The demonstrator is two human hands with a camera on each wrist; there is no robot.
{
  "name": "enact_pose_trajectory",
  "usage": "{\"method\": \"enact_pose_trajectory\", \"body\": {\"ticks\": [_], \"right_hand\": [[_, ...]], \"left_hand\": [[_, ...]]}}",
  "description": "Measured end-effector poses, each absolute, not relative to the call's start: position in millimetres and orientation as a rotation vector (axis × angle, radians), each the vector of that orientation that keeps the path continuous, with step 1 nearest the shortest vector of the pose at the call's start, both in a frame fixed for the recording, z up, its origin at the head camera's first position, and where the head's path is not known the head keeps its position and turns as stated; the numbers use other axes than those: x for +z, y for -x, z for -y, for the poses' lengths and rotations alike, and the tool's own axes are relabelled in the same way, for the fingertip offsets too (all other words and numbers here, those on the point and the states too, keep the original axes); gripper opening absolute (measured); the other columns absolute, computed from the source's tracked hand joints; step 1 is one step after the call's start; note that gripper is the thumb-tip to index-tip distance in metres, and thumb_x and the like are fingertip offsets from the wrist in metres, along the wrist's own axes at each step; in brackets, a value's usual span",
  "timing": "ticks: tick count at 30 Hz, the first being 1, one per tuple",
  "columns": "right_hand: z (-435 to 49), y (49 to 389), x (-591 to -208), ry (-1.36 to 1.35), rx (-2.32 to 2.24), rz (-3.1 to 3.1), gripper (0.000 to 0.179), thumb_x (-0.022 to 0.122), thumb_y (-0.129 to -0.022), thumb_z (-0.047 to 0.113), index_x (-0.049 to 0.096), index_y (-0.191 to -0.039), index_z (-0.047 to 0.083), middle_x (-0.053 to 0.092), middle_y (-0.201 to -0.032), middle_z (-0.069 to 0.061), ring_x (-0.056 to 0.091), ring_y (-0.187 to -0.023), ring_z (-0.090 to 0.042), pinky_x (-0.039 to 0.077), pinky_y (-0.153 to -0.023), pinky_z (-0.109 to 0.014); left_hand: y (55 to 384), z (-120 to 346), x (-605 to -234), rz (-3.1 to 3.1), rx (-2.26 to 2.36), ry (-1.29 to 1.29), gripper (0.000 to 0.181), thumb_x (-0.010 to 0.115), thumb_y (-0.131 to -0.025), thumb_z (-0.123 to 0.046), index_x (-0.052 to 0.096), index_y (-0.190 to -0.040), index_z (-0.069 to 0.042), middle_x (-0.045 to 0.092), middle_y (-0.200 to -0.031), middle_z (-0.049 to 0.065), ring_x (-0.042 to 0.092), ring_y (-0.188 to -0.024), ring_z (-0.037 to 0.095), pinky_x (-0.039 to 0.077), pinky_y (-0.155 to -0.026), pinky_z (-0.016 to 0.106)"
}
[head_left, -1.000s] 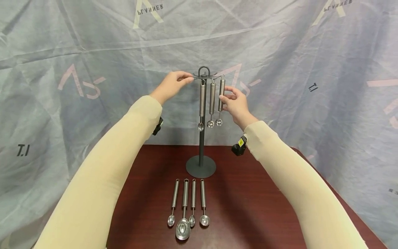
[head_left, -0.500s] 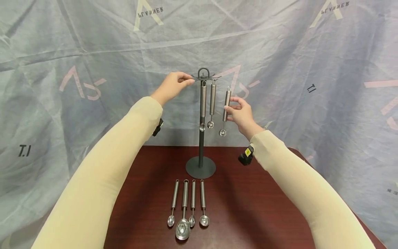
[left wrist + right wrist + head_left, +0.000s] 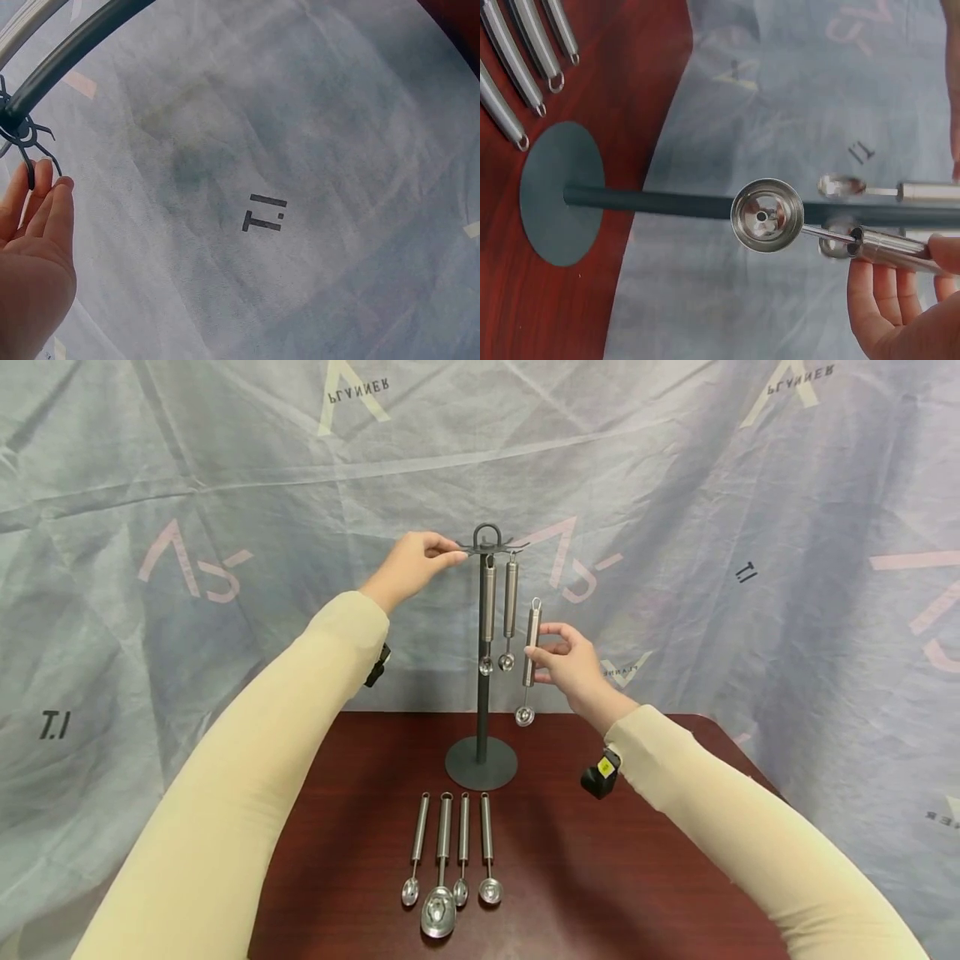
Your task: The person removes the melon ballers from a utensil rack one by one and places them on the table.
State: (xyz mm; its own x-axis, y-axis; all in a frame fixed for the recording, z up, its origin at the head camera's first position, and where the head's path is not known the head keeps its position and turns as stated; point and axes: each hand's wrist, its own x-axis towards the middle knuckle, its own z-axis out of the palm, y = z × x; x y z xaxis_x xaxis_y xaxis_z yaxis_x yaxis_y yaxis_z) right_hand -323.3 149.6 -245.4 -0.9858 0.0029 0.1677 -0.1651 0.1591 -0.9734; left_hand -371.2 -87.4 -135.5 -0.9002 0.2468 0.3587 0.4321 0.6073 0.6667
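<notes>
My right hand (image 3: 576, 670) pinches the steel handle of a melon baller (image 3: 533, 631), held upright with its ring at the top, just right of the rack and below its hooks. In the right wrist view the round bowl of this melon baller (image 3: 767, 215) shows a small hole in the middle. My left hand (image 3: 415, 567) pinches a hook at the left of the dark metal utensil rack (image 3: 482, 710); fingertips meet the hooks in the left wrist view. Two similar scoops, one in front of the post (image 3: 490, 602) and another beside it (image 3: 511, 600), hang from the rack.
Several steel scoops lie side by side on the dark red table (image 3: 600, 843), among them a larger oval scoop (image 3: 438, 912) and a round one (image 3: 491, 891). The rack's round base (image 3: 498, 768) stands behind them. A grey printed cloth (image 3: 247, 485) hangs behind the table.
The right hand has taken the melon baller off the rack's right hook, moving it right and down, then slightly back left. The left hand has stayed at the rack.
</notes>
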Motion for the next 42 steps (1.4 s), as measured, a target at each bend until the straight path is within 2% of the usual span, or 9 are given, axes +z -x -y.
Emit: {"method": "enact_pose_trajectory", "body": {"ticks": [9, 13, 19, 25, 33, 42], "right_hand": [[-141.6, 304.9, -258.3, -0.186, 1.951, 2.363, 0.041, 0.062, -0.095, 0.011, 0.048, -0.134, 0.011, 0.059, -0.107, -0.007, 0.062, -0.086, -0.013, 0.059, -0.077, -0.031], [-140.9, 299.8, -269.0, -0.162, 1.996, 2.392, 0.041, 0.062, -0.096, 0.011, 0.047, -0.134, 0.009, 0.058, -0.102, -0.006, 0.062, -0.082, -0.013, 0.059, -0.079, -0.034], [-142.0, 294.5, -285.0, -0.126, 2.071, 2.414, 0.038, 0.061, -0.096, 0.008, 0.047, -0.131, 0.006, 0.059, -0.097, -0.004, 0.061, -0.08, -0.014, 0.059, -0.074, -0.032], [-143.6, 289.1, -300.2, -0.1, 2.122, 2.442, 0.037, 0.06, -0.096, 0.006, 0.047, -0.131, 0.005, 0.059, -0.098, -0.006, 0.058, -0.08, -0.014, 0.059, -0.071, -0.03], [-146.5, 282.1, -324.3, -0.119, 2.179, 2.455, 0.038, 0.06, -0.094, 0.005, 0.046, -0.13, -0.001, 0.059, -0.102, -0.009, 0.057, -0.079, -0.016, 0.06, -0.073, -0.034], [-150.8, 275.2, -349.8, -0.035, 2.142, 2.482, 0.036, 0.062, -0.093, 0.006, 0.049, -0.127, 0.0, 0.06, -0.099, -0.011, 0.058, -0.077, -0.017, 0.06, -0.07, -0.034]], "left_hand": [[372.8, 86.8, -133.9, 2.609, -1.102, 0.573, 0.044, 0.059, -0.096, -0.041, 0.062, -0.126, -0.01, 0.062, -0.127, 0.007, 0.057, -0.116, 0.021, 0.046, -0.1, 0.036], [372.3, 86.4, -134.9, 2.6, -1.099, 0.569, 0.045, 0.059, -0.096, -0.04, 0.061, -0.128, -0.009, 0.062, -0.128, 0.008, 0.057, -0.115, 0.019, 0.046, -0.1, 0.034], [375.1, 84.5, -138.2, 2.588, -1.068, 0.581, 0.046, 0.058, -0.097, -0.039, 0.06, -0.131, -0.008, 0.062, -0.127, 0.007, 0.057, -0.115, 0.019, 0.048, -0.099, 0.033], [374.5, 84.5, -137.3, 2.593, -1.039, 0.585, 0.047, 0.058, -0.098, -0.037, 0.057, -0.134, -0.008, 0.061, -0.131, 0.008, 0.056, -0.118, 0.019, 0.047, -0.1, 0.033], [370.6, 83.6, -134.2, 2.62, -0.988, 0.577, 0.051, 0.055, -0.099, -0.039, 0.054, -0.139, -0.008, 0.056, -0.139, 0.008, 0.054, -0.124, 0.02, 0.046, -0.104, 0.034], [369.4, 81.6, -133.2, 2.616, -0.942, 0.554, 0.05, 0.055, -0.098, -0.042, 0.057, -0.136, -0.01, 0.06, -0.135, 0.007, 0.054, -0.125, 0.02, 0.044, -0.104, 0.035]]}}
